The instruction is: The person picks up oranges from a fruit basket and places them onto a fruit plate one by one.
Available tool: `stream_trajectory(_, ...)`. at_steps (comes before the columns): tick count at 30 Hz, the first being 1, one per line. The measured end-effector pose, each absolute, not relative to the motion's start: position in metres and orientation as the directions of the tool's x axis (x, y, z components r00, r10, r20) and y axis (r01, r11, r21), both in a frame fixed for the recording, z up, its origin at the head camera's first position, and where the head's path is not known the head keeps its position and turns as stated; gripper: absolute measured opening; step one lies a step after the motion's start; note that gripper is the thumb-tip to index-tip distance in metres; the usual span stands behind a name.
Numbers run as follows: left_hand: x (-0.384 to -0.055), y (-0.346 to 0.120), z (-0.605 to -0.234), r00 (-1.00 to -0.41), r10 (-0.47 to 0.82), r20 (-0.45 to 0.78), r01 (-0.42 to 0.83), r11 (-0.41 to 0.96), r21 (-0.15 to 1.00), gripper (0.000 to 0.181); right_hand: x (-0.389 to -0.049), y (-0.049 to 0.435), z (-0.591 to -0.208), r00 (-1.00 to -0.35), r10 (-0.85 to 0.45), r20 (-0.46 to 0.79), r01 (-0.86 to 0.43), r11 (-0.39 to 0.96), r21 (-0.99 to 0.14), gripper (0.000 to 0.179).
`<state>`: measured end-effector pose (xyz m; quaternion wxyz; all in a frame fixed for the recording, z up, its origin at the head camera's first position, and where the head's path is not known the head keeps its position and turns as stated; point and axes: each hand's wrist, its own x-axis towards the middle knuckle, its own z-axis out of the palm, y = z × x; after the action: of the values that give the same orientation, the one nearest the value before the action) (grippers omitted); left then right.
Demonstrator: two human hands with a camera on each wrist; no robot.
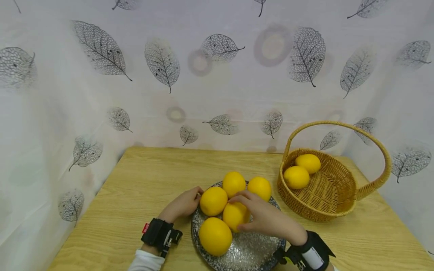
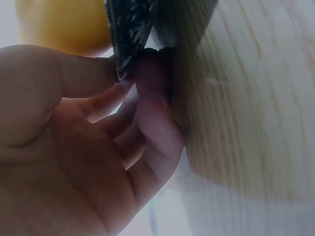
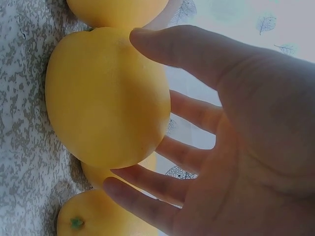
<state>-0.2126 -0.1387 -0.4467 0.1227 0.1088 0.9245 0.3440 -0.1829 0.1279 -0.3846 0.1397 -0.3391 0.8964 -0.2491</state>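
A speckled dark grey plate [image 1: 254,250] holds several round yellow-orange oranges. My left hand [image 1: 184,204] pinches the plate's left rim; in the left wrist view the thumb lies on top of the rim [image 2: 129,37] and the fingers are beneath it. Over the plate, my right hand [image 1: 268,216] holds the middle orange [image 1: 234,216], thumb on the near side and fingers around the far side. The right wrist view shows that orange [image 3: 106,98] close up against the plate's surface. Around it sit a front orange [image 1: 215,236], a left orange [image 1: 213,201] and two behind.
To the right stands a wicker basket [image 1: 330,190] with a tall arched handle [image 1: 339,123]; two lemons [image 1: 296,177] lie in its left part. The wooden table [image 1: 135,188] ends at a leaf-patterned curtain [image 1: 223,90] behind and at both sides.
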Motion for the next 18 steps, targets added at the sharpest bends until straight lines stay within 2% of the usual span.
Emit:
stream_trajectory(7,-0.215,-0.14,-0.449,-0.948,0.275,-0.156,0.111,0.752,0.649,0.025,-0.185,0.127,-0.385,-0.725,-0.684,-0.077,-0.538,0.633,-0.557,0.059)
stream_trajectory(18,-0.214,-0.139,-0.45,-0.945,0.287,-0.156,0.12,0.749,0.651,0.025,-0.199,0.143,-0.359,-0.77,-0.633,-0.085,-0.517,0.695,-0.499,0.045)
